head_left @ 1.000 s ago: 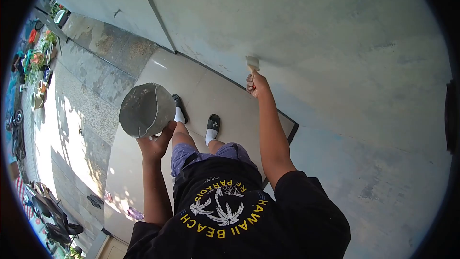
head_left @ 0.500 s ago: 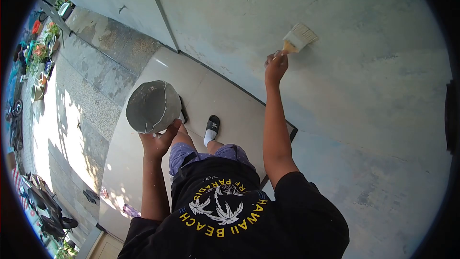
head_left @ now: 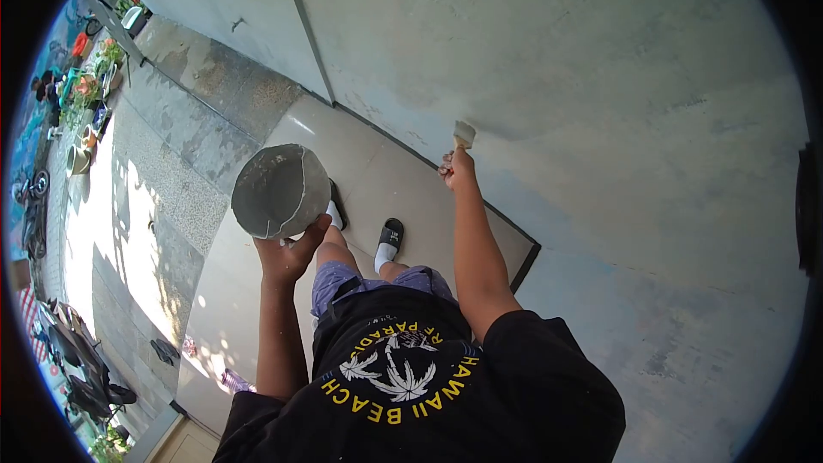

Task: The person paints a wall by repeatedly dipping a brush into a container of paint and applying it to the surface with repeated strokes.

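Observation:
My left hand point(head_left: 290, 255) is closed on the underside and rim of a round grey bowl-like container point(head_left: 314, 190), tilted so that its grey inside shows. My right hand point(head_left: 459, 170) grips the handle of a wide paintbrush point(head_left: 465, 133), its bristles up against the wall point(head_left: 600, 146) close to the wall's lower edge. The wall has a patchy grey-green coat with darker smudges.
Glossy tiles point(head_left: 369, 150) lie underfoot, bordered by a dark strip along the wall. A plastic bottle point(head_left: 233, 380) rests on the tiles at lower left. Potted plants point(head_left: 86, 90) and parked motorbikes point(head_left: 77, 360) stand farther left, with slippers point(head_left: 165, 351) on the paving.
My right hand has brought the paintbrush down and to the left along the wall, toward the lower edge. My left hand with the container has stayed nearly still; the view has shifted slightly.

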A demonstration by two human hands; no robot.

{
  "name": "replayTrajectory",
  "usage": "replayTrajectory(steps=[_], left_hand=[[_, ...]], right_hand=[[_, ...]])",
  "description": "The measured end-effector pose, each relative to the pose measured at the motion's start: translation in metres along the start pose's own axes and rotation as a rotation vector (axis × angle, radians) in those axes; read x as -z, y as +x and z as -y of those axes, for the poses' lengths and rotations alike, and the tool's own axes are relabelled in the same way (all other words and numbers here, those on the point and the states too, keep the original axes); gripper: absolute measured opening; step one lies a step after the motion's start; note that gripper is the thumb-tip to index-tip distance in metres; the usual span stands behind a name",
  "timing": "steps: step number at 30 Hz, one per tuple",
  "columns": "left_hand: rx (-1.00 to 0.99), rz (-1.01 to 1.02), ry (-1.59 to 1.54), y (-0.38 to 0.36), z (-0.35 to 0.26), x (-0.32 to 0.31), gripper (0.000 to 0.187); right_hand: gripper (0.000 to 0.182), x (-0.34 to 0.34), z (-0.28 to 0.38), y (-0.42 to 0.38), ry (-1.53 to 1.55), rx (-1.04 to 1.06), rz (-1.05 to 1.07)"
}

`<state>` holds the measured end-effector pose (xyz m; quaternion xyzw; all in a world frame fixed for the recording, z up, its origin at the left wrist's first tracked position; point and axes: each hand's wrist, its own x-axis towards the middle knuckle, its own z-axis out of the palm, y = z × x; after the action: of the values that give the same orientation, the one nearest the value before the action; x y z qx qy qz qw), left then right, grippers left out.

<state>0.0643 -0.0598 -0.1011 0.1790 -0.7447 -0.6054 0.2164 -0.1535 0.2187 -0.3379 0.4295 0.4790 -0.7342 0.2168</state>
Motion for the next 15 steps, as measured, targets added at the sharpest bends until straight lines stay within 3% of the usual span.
replayTrajectory(steps=[5,6,8,9,10,12,15], left_hand=[[0.051,0.041,-0.009,0.0,0.004,0.004,0.053],[0.047,0.043,-0.013,0.001,0.004,0.004,0.053],[0.021,0.105,0.044,0.002,0.005,0.004,0.054],[0.021,0.104,0.041,0.002,0.008,0.001,0.054],[0.016,0.099,0.026,0.002,0.012,-0.002,0.055],[0.007,0.097,0.015,0.003,0.012,-0.006,0.055],[0.022,0.046,-0.041,0.005,0.002,-0.017,0.053]], right_hand=[[0.04,0.01,0.067,-0.139,-0.072,0.645,0.049],[0.04,0.018,0.067,-0.143,-0.07,0.651,0.048],[0.04,0.032,0.07,-0.145,-0.037,1.014,0.103],[0.039,0.032,0.075,-0.142,-0.012,1.066,0.097],[0.039,0.034,0.078,-0.133,-0.012,1.066,0.096],[0.037,0.039,0.078,-0.102,-0.048,0.737,0.18],[0.039,0.05,0.049,-0.039,-0.224,0.619,0.064]])
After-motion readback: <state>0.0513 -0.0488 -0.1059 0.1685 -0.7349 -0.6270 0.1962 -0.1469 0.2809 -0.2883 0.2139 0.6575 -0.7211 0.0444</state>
